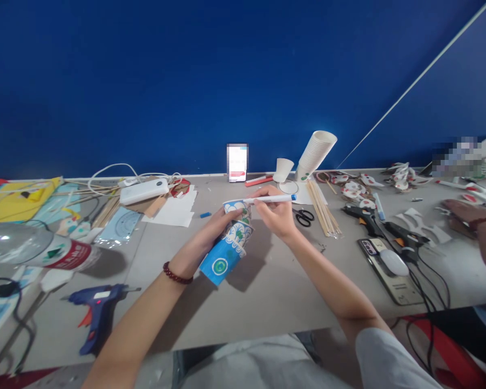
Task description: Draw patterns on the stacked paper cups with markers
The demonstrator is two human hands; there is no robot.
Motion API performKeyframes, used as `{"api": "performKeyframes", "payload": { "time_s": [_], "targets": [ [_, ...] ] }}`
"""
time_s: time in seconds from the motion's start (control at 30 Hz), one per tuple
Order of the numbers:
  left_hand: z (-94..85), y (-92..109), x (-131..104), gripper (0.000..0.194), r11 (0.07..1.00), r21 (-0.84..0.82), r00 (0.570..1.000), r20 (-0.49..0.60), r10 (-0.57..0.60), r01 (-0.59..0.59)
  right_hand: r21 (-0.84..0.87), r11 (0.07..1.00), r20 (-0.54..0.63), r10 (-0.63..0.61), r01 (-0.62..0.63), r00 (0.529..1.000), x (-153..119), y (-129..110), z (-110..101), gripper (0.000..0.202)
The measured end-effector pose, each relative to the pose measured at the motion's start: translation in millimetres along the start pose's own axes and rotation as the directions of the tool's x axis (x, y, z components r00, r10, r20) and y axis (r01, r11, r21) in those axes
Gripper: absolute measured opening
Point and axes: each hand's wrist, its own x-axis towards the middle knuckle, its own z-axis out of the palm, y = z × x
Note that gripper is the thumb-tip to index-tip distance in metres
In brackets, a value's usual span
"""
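My left hand (217, 227) is wrapped round a column of nested paper cups (223, 260), which leans over the table. The lowest cup is solid blue with a green round emblem; those above carry blue scalloped lines and green marks on white. Between the fingers of my right hand (276, 217) is a white marker (277, 199) with a blue end, its tip at the uppermost cup's rim. A small blue pen cap (204, 215) lies on the table just left of the cups.
Behind my hands stand a phone (237, 163), a single paper cup (283, 169) and a tall cup stack (316, 154). Scissors (304, 218) and wooden sticks (323, 209) lie right. A glue gun (99, 310) and a bottle (36, 249) lie left. Another person's hand (461, 213) is far right.
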Motion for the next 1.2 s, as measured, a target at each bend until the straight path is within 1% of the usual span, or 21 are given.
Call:
{"api": "performKeyframes", "payload": {
  "time_s": [0.07,0.23,0.37,0.47,0.53,0.73,0.93,1.07,1.2],
  "targets": [
    [1.1,1,-2,0.036,1.000,0.002,1.000,-0.005,-0.008,0.008,0.010,1.000,0.000,0.003,-0.003,1.000,0,1,0,0.010],
    [1.0,0,-3,0.041,1.000,-0.021,1.000,0.017,-0.001,0.001,0.029,1.000,0.001,0.000,0.000,1.000,0,3,-1,0.010],
    [-6.3,-6,8,0.040,1.000,-0.008,1.000,0.028,-0.003,0.003,-0.003,1.000,-0.003,0.008,-0.008,1.000,0,0,0,0.009],
    [-12.2,-12,18,0.040,1.000,0.022,1.000,0.017,0.003,-0.004,-0.036,0.999,-0.006,0.010,-0.010,1.000,-1,-2,0,0.008],
    [-13.9,-14,21,0.039,1.000,0.021,1.000,0.028,0.004,-0.005,-0.036,0.999,-0.006,0.010,-0.010,1.000,0,-2,0,0.008],
    [-8.5,-9,13,0.040,1.000,-0.009,0.999,0.037,-0.001,0.002,0.034,0.999,-0.008,0.030,-0.030,1.000,0,1,0,0.007],
    [-3.4,-4,7,0.039,1.000,-0.009,1.000,0.023,-0.016,0.017,0.063,0.997,-0.009,0.046,-0.045,0.999,-1,2,1,0.007],
    [-2.0,-3,4,0.037,1.000,0.003,1.000,0.012,-0.008,0.008,0.054,0.997,-0.023,0.052,-0.051,0.998,-1,2,1,0.009],
    [-0.9,-2,2,0.039,1.000,0.013,1.000,0.012,0.001,-0.001,0.029,0.998,-0.037,0.062,-0.061,0.997,1,0,0,0.007]
  ]
}}
